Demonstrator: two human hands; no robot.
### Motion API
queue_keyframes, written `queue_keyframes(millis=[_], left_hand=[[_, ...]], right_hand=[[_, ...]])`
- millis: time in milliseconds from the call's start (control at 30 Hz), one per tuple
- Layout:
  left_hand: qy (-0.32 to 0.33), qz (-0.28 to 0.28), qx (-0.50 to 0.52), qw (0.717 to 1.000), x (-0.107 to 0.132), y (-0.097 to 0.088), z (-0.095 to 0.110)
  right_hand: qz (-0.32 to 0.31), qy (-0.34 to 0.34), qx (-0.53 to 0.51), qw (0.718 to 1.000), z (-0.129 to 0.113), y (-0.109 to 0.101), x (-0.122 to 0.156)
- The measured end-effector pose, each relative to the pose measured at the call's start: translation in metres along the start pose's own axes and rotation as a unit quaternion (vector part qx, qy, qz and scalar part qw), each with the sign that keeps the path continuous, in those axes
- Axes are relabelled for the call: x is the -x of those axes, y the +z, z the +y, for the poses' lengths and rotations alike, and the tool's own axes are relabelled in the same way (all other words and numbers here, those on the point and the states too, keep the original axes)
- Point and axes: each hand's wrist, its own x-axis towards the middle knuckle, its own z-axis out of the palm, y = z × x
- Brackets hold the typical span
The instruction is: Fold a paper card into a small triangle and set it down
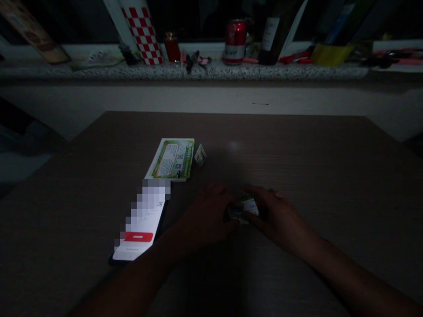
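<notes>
Both my hands meet low over the dark wooden table. My left hand and my right hand are closed together around a small pale packet with a dark bit at its left end. The scene is very dim, so I cannot make out what the packet is. To the left of my left hand lies a lit phone with a red button on its white screen. Beyond it rests a green and white card, with a tiny folded green and white piece beside it.
A stone ledge runs along the back. On it stand a red and white checked container, a small red jar, a red can, a dark bottle and assorted clutter to the right.
</notes>
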Motion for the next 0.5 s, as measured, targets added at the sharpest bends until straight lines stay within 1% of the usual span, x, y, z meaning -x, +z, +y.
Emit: queue_keyframes(millis=[100,167,233,300,367,500], left_hand=[[0.043,-0.016,0.001,0.999,0.001,0.002,0.001],[0.052,-0.021,-0.01,0.998,0.001,0.002,0.002],[0.056,-0.027,-0.017,0.998,0.001,0.002,0.002],[0.053,-0.03,-0.02,0.998,0.001,0.0,0.001],[0.049,-0.037,-0.016,0.998,0.001,-0.002,0.0],[0.055,-0.042,0.002,0.998,0.001,-0.008,-0.001]], right_hand=[[-0.007,0.004,-0.002,1.0,-0.001,-0.001,0.0],[-0.018,0.011,-0.013,1.0,-0.001,-0.003,0.0],[-0.029,0.001,-0.036,0.999,0.002,-0.007,0.0],[-0.038,-0.037,-0.06,0.997,0.007,-0.012,0.002],[-0.053,-0.09,-0.066,0.992,0.014,-0.017,0.003],[-0.036,-0.141,-0.063,0.987,0.021,-0.024,0.005]])
